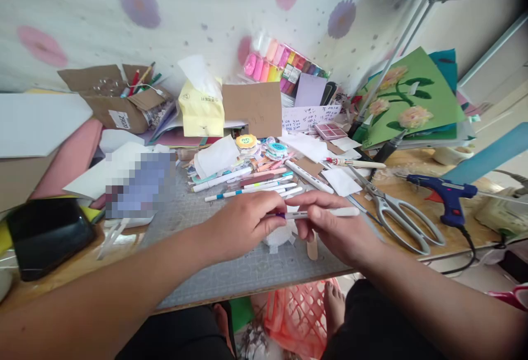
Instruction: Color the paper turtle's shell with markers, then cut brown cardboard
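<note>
**Now both hands are on the pen, cap end not yet apart**

Right above the grey cutting mat (pixel 214 272), the two hands meet on a slim white pen (pixel 325 213) held level. The left hand (pixel 243 225) pinches the pen's purple end between thumb and fingertips, and the right hand (pixel 334 230) closes around the barrel, its forefinger lying along the top. Whether the purple part is a cap being pulled or a tip already bared cannot be told; the fingers cover the join. Judging by that grip, the pen looks to be at the opening or closing stage, with no mark being made.

Under the hands lies a small white fuzzy piece (pixel 277 237), partly hidden, and a wooden stick (pixel 312 248) lies just beside it on the mat. Nothing shows writing or colour on either, so any drawing on them seems undone.

Just beyond the hands sits a heap of other pens and markers (pixel 251 181). To the right, well apart from the hands, lie large scissors (pixel 396 214) and a blue glue gun (pixel 447 197). A green flower card (pixel 412 98) leans at the back right, apparently finished.
</note>
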`<state>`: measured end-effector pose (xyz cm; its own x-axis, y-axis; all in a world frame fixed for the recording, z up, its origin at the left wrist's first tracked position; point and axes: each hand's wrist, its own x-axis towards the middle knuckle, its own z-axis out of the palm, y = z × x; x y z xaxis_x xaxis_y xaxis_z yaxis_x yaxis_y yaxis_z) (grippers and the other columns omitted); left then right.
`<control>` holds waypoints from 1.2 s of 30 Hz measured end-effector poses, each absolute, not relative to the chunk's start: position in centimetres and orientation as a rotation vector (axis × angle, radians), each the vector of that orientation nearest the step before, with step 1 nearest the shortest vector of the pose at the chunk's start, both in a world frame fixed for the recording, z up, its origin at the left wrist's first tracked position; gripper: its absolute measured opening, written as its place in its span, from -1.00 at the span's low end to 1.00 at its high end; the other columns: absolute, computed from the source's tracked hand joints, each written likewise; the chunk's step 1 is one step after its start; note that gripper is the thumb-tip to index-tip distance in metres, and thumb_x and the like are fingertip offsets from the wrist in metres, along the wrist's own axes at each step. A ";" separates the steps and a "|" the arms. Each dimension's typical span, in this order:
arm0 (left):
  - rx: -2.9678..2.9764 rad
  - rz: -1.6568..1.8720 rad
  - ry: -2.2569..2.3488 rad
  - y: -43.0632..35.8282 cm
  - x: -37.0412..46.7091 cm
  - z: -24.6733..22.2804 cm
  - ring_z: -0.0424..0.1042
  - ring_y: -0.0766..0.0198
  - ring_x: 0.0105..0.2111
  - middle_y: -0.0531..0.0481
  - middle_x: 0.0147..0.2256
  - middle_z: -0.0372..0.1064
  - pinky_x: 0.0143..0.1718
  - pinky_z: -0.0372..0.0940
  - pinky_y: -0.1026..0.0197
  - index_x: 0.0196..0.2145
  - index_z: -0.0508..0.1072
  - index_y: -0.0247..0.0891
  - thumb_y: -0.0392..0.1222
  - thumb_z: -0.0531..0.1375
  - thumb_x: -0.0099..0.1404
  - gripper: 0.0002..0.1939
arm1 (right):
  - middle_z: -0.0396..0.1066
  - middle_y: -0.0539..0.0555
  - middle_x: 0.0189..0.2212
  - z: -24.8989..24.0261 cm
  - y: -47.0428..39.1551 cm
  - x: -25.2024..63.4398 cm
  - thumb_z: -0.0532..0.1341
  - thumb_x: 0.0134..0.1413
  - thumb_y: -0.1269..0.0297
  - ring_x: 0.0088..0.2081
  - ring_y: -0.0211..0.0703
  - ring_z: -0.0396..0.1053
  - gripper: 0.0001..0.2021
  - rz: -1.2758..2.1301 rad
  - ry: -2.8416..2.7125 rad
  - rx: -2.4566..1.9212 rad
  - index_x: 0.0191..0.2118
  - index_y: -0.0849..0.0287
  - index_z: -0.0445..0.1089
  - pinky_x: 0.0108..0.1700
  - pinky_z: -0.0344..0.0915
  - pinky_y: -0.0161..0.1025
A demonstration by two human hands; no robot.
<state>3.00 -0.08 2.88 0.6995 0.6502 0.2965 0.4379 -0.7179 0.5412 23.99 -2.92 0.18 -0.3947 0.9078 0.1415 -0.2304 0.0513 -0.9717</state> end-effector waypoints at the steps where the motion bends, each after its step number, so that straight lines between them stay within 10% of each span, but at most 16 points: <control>1: 2.479 0.663 0.825 0.2 3.0 2.3 0.36 0.29 -0.40 0.05 -0.40 0.40 -0.37 0.17 0.28 -0.30 0.39 -0.24 -0.14 0.10 0.37 -0.84 | 0.46 -0.02 -0.58 0.0 -2.9 23.8 0.30 0.12 0.07 -0.54 -0.28 0.34 -0.73 1.532 -1.323 -0.757 -0.19 0.16 0.56 -0.45 0.27 -0.33; 9: 2.683 0.696 0.734 1.5 1.4 0.5 0.24 0.31 -0.54 0.07 -0.56 0.24 -0.49 0.08 0.28 -0.47 0.28 -0.24 0.11 -0.24 0.48 -0.44 | 0.53 0.01 -0.54 0.3 -3.1 23.2 0.30 0.15 0.21 -0.53 -0.29 0.40 -0.84 1.513 -1.281 -0.825 -0.25 0.14 0.60 -0.44 0.32 -0.35; 21: 2.258 0.561 1.189 1.0 -1.8 -0.3 0.20 0.32 -0.59 0.12 -0.62 0.19 -0.48 0.14 0.27 -0.55 0.23 -0.19 0.02 -0.11 0.42 -0.57 | 0.48 0.02 -0.66 2.7 -2.3 27.3 0.35 0.05 0.09 -0.62 -0.21 0.37 -0.82 1.346 -1.212 -0.888 -0.35 0.06 0.62 -0.57 0.32 -0.30; 26: 2.272 0.552 1.017 0.7 -1.5 -1.0 0.32 0.31 -0.46 0.07 -0.47 0.35 -0.38 0.21 0.26 -0.36 0.37 -0.21 -0.18 -0.06 0.40 -0.74 | 0.55 0.10 -0.41 0.6 -1.9 25.8 0.35 0.02 0.03 -0.43 -0.08 0.46 -0.74 1.592 -1.202 -0.958 -0.21 0.04 0.58 -0.40 0.43 -0.18; 36: 2.484 0.362 0.822 -1.8 -1.4 -0.3 0.33 0.24 -0.41 0.02 -0.32 0.38 -0.39 0.17 0.19 -0.30 0.35 -0.14 -0.37 -0.04 0.25 -0.77 | 0.34 -0.03 -0.56 -1.8 -1.2 23.8 0.36 0.02 0.26 -0.54 -0.26 0.24 -0.81 1.430 -1.426 -1.103 -0.42 0.13 0.32 -0.52 0.16 -0.34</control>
